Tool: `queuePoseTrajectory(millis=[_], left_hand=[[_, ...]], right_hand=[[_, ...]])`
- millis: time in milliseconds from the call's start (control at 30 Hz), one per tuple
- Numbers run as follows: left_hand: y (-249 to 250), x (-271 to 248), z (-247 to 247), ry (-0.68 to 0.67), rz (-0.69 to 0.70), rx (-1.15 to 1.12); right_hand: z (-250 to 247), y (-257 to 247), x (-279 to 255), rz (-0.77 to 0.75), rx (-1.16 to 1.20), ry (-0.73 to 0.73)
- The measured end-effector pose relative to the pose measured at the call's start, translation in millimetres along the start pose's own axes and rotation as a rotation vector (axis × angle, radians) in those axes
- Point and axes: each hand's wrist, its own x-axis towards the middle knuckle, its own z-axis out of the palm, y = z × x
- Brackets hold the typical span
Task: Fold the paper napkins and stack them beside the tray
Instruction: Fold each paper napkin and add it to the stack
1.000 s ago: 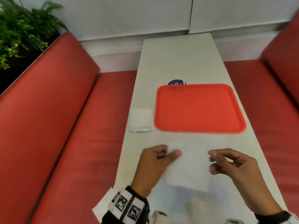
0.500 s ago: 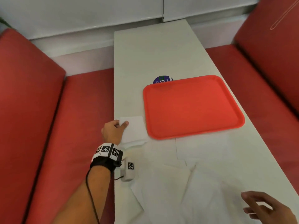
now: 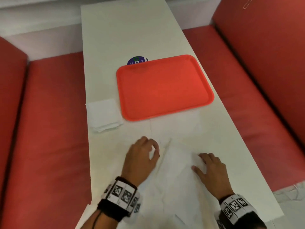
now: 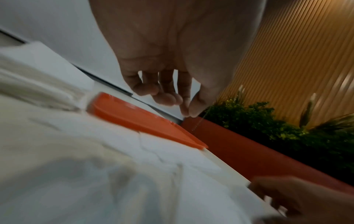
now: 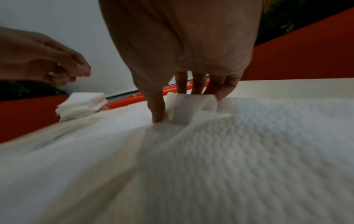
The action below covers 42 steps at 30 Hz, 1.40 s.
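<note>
- Loose paper napkin (image 5: 191,106), unfolded, lies on the near tabletop (image 3: 115,30) among other flat sheets, overlapping, well short of the tray.
- Right hand (image 3: 209,169) is on it: thumb and fingers pinch up a corner flap (clear in the right wrist view, flap curled against the fingertips (image 5: 222,91)).
- Left hand (image 3: 142,156) hovers just left of the same sheet, fingers loosely curled, holding nothing; in the left wrist view it's off the paper.
- Step, as I read it: start of a fresh fold, w/ the corner lifted but not yet carried across. Next move likely needs the left hand to pin the opposite side, then the right to bring the flap over and crease.
- Folded napkin stack (image 3: 104,114) sits just beside the orange tray (image 3: 163,88), on its left, close to the tabletop's left edge (little margin there, so placing calls for care).
- Tray takes the mid tabletop, w/ a purple round sticker (image 3: 137,60) peeking out behind it.
- Open room: bare tabletop beyond the tray; near area is all sheets, some overhanging the front edge.
- Red bench seats (image 3: 49,129) flank both sides.
</note>
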Motion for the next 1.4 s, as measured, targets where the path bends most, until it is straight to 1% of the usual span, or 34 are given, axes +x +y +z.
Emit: queuePoseTrajectory(millis=[67,167,233,267,300,367,400,433,467,500,533,567,633,667,700,733,767,933,1033,1133,1267,1333,1400], left_hand=[[15,-13,17,-0.035,-0.008,-0.007],[32,-25,31,-0.052,-0.042,-0.023],[41,-29,34,-0.052,-0.072,-0.012],[47,-31,33,-0.059,-0.069,-0.012],[53,-32,34,-0.083,-0.056,-0.021],[71,-31,32,-0.189,-0.045,-0.058],[81,-29,30,-0.248,-0.064,-0.102],[91,-27,29,-0.277,-0.1,-0.178],[102,-24,28,-0.276,-0.16,-0.278],[109,-22,25,-0.245,-0.226,-0.388],[119,-19,23,-0.186,-0.291,-0.501],[128,-18,22,-0.117,-0.359,-0.621],[146,-17,19,-0.014,-0.468,-0.902],[156,-17,17,0.01,-0.491,-1.018],[165,-17,17,0.027,-0.496,-1.082],[173,-17,17,0.042,-0.49,-1.104],[180,-18,17,0.056,-0.48,-1.106],[200,-25,17,0.083,-0.373,-1.0],[206,-31,14,0.085,-0.323,-0.979],[212,-34,13,0.112,-0.278,-0.991],[217,-35,12,0.184,-0.246,-1.017],[218,-36,11,0.19,-0.211,-1.039],[220,-39,7,0.159,-0.173,-1.075]], right_hand=[[-4,4,4,-0.036,0.052,0.0],[-23,5,8,-0.074,0.184,0.006],[-41,4,8,-0.159,0.251,0.021],[-54,1,8,-0.2,0.327,-0.016],[-69,-2,6,-0.229,0.433,-0.094],[-101,-10,6,-0.266,0.621,-0.297],[-114,-13,6,-0.274,0.673,-0.361],[-126,-14,8,-0.275,0.712,-0.368],[-136,-13,11,-0.27,0.753,-0.324],[-143,-13,15,-0.253,0.795,-0.258],[-150,-10,19,-0.21,0.849,-0.205],[-156,-6,23,-0.141,0.914,-0.202],[-167,0,23,-0.016,1.05,-0.336],[-171,4,20,-0.006,1.09,-0.41],[-174,7,16,-0.02,1.115,-0.453],[-177,8,11,-0.038,1.131,-0.458],[-179,8,7,-0.052,1.146,-0.429],[-192,17,3,-0.033,1.236,-0.201],[-200,24,2,-0.052,1.229,-0.151],[-207,29,1,-0.08,1.238,-0.163],[-215,34,-4,-0.202,1.271,-0.255],[-220,34,-6,-0.217,1.321,-0.272],[-224,35,-6,-0.21,1.36,-0.287]])
